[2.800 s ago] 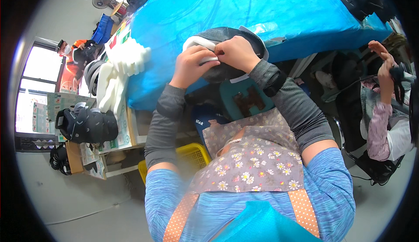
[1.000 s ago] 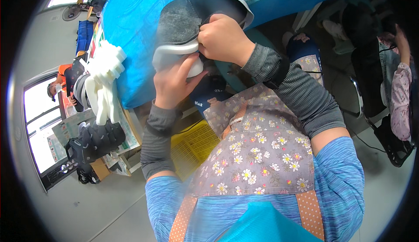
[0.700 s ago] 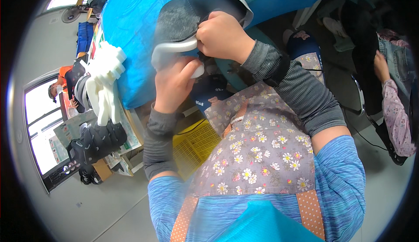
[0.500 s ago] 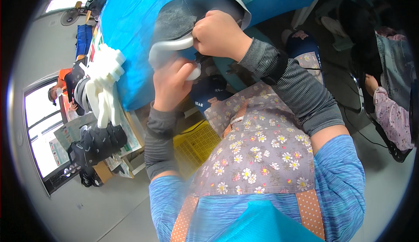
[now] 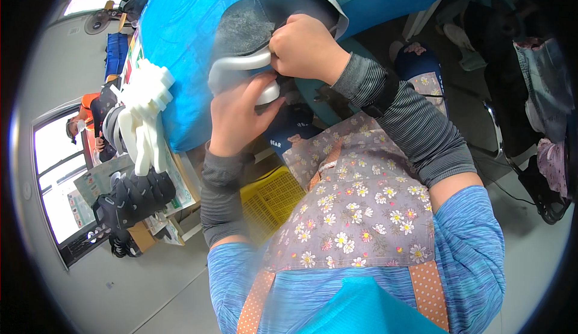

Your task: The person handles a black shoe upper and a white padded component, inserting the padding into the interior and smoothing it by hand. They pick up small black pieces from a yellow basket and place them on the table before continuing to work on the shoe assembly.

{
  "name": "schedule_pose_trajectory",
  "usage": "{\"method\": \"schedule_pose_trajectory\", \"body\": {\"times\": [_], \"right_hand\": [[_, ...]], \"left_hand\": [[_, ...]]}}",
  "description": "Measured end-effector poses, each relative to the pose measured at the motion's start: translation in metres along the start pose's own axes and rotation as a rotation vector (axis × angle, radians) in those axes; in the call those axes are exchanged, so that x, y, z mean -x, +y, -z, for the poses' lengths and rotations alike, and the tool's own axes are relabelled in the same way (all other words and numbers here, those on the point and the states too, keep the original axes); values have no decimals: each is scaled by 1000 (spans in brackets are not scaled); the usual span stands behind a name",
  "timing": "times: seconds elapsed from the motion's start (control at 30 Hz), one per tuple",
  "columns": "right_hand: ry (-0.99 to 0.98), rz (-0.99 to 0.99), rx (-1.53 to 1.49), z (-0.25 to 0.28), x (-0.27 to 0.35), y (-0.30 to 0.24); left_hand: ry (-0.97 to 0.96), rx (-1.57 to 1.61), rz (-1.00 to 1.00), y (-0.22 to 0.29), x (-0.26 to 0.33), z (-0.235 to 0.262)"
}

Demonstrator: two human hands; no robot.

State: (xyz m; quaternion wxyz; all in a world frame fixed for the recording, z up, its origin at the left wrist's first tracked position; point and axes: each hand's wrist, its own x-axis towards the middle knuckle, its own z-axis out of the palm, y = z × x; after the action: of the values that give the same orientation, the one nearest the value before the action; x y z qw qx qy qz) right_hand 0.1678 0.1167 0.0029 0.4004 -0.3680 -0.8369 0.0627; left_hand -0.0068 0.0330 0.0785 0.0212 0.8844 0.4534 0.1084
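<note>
In front of me is a dark grey shoe upper (image 5: 244, 30) with a white sole (image 5: 239, 63) curving along its near edge. My left hand (image 5: 233, 117) holds the sole from below, fingers bent round it and the thumb standing apart. The sole's near end (image 5: 268, 93) shows beside that thumb. My right hand (image 5: 308, 50) is closed in a fist where upper and sole meet, its fingertips hidden. White lining material (image 5: 334, 9) sticks out at the shoe's far right end.
The blue-covered table (image 5: 186, 45) lies beneath and beyond the shoe. White soles (image 5: 141, 123) are piled at left, with dark shoes (image 5: 135, 198) below them. A yellow crate (image 5: 271, 204) stands by my lap. Another person (image 5: 90, 117) is at far left; a pink sleeve (image 5: 553, 165) shows at right.
My left thumb has lifted off the sole and spread to the right. The shoe and both hands have shifted slightly right. At the right edge, the other person's forearm has drawn back out of view.
</note>
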Motion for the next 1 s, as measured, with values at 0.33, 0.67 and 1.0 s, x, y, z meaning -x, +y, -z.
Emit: {"method": "schedule_pose_trajectory", "body": {"times": [0.33,0.67,1.0], "right_hand": [[40,-31,-58,12,-16,1],[-114,18,-364,32,-26,4],[202,-730,-559,55,9,63]], "left_hand": [[-16,-124,-21,-14,-2,4],[232,1,-105,-16,4,0],[719,501,365,-86,29,-21]]}}
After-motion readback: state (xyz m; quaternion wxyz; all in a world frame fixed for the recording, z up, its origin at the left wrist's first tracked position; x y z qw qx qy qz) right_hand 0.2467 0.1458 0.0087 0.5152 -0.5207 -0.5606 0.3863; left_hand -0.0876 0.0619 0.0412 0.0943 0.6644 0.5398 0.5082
